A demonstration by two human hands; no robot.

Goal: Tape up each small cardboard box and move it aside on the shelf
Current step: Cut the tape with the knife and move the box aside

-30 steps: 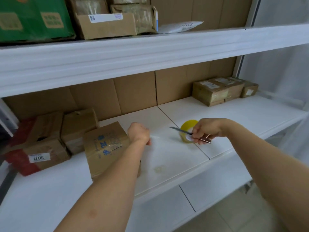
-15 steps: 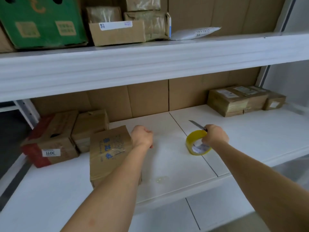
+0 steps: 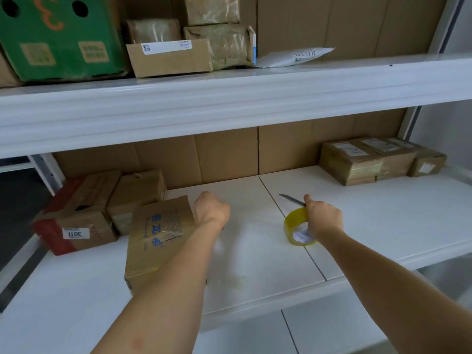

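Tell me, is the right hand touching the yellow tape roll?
Touching. The head view shows the right hand wrapped over the top of the tape roll, with no gap between them; the same grip holds a knife.

Just the one cam, strapped on my head, looked forward and down at the white shelf [image 3: 383, 226] from close up, both forearms reaching in from below.

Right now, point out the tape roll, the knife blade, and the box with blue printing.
tape roll [image 3: 293, 221], head view, on its yellow outer band.
knife blade [image 3: 290, 199], head view, mid-blade.
box with blue printing [image 3: 158, 231], head view, on its top face.
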